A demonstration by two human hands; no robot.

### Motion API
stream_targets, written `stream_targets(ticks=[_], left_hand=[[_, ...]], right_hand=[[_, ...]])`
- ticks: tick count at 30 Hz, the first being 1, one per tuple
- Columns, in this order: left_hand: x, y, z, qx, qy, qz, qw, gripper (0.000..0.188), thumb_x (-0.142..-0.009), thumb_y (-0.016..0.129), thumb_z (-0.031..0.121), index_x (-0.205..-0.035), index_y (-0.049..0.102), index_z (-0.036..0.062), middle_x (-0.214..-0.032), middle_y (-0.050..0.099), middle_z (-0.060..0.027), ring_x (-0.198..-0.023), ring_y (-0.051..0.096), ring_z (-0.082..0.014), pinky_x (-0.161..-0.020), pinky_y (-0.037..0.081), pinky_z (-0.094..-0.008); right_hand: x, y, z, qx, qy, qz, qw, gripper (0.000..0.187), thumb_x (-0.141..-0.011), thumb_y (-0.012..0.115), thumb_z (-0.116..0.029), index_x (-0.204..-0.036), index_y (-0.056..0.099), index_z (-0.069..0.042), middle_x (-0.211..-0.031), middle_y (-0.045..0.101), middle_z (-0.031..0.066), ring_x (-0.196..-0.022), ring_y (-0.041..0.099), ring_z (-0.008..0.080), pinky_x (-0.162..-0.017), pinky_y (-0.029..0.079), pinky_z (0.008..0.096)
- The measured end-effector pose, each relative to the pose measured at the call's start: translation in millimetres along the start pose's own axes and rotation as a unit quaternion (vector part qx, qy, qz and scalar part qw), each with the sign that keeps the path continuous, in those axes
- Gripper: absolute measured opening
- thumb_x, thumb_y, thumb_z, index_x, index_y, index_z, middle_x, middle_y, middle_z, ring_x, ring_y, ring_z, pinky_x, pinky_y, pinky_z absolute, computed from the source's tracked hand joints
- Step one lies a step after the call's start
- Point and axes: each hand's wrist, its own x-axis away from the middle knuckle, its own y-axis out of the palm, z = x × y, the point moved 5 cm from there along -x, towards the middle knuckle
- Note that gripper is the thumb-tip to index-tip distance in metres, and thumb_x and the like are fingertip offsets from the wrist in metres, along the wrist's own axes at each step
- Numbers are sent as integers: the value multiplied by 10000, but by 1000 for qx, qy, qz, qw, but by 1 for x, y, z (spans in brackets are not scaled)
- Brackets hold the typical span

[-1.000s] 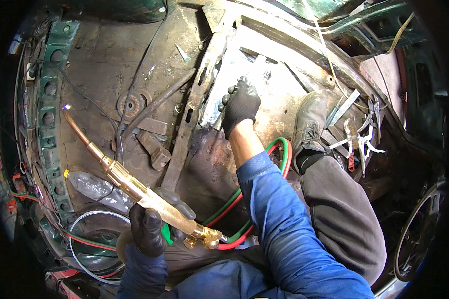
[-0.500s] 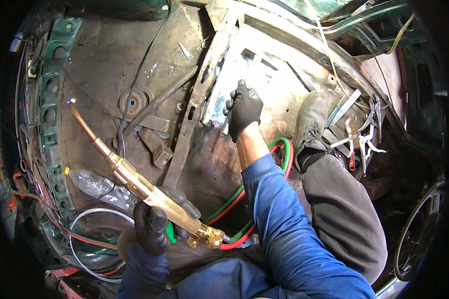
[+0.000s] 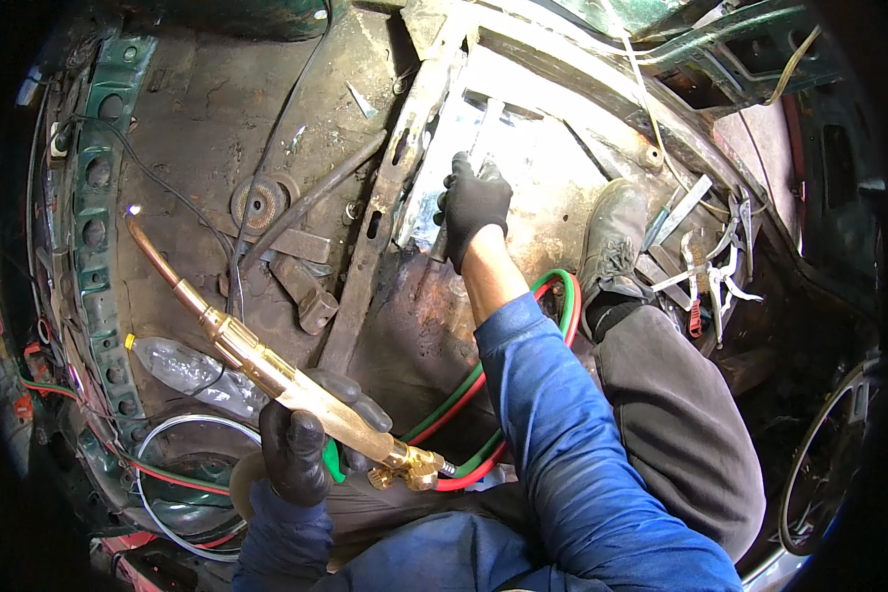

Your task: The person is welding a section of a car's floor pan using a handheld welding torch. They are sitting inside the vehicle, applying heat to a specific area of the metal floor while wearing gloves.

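Note:
My left hand (image 3: 296, 456), in a dark glove, is wrapped round the brass body of a gas welding torch (image 3: 321, 409). The torch slants up to the left, and a small bright flame (image 3: 134, 210) burns at its tip, over the floor pan. In my right hand (image 3: 476, 207), also gloved, is a long slim metal tool (image 3: 485, 133). Its far end lies over the brightly lit metal panel (image 3: 543, 178), where glare hides its exact shape; its near end shows below my fist. Green and red hoses (image 3: 476, 387) run from the torch's valve end and loop up beside my right forearm.
A clear plastic bottle (image 3: 192, 370) lies to the left, above a wire coil (image 3: 148, 483). Round discs (image 3: 261, 202), a metal rod (image 3: 316, 197) and scrap pieces lie on the floor. Locking pliers (image 3: 725, 276) sit right of my shoe (image 3: 617, 237). A perforated green rail (image 3: 97, 257) edges the left.
My right hand has shifted slightly left and down, and more of its tool shows against the panel. The torch tip has swung a little left and down.

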Motion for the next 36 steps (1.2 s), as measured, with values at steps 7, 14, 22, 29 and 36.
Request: stream_targets(ticks=[7, 14, 22, 29, 36], left_hand=[[-1, 3, 2, -31, -8, 2, 999, 732, -981, 630, 672, -1174, 587, -33, -895, 758, -202, -588, 685, -161, -495, 533, -263], [-1, 2, 0, -34, -9, -4, 999, 738, -986, 613, 681, -1176, 588, -31, -900, 758, -203, -590, 682, -156, -494, 523, -257], [-3, 7, -3, -9, 12, -39, 999, 578, -1055, 593, 537, -1215, 568, -18, -924, 730, -257, -529, 631, -188, -465, 491, -280], [2, 11, -5, 14, -7, -72, 997, 591, -1043, 608, 558, -1207, 605, -9, -922, 752, -185, -568, 645, -131, -458, 479, -245], [18, 10, 17, 62, 9, -62, 996, 392, -1077, 589, 421, -1157, 655, 43, -795, 671, -7, -543, 554, -50, -491, 441, -221]], right_hand=[[-4, 2, 9, 14, -27, -2, 1000, 180, -1043, 635, -217, -1068, 565, -53, -751, 559, 40, -520, 516, 145, -444, 425, 328], [-7, -2, 11, -23, -22, 12, 999, 175, -1031, 653, -211, -1060, 569, -60, -726, 561, 38, -514, 514, 150, -442, 430, 337], [-26, -39, 19, -88, -52, 99, 990, 260, -1032, 641, -227, -1072, 571, 20, -735, 612, 84, -582, 586, 172, -500, 503, 325], [-33, -94, 22, 367, -137, 211, 896, 676, -1008, 625, -369, -1494, 473, 76, -1414, 586, 354, -1340, 567, 489, -1118, 460, 521], [28, -44, -101, 161, -256, -62, 951, 499, -1052, 636, -378, -1382, 610, -4, -1130, 724, 121, -930, 681, 173, -778, 531, 303]])
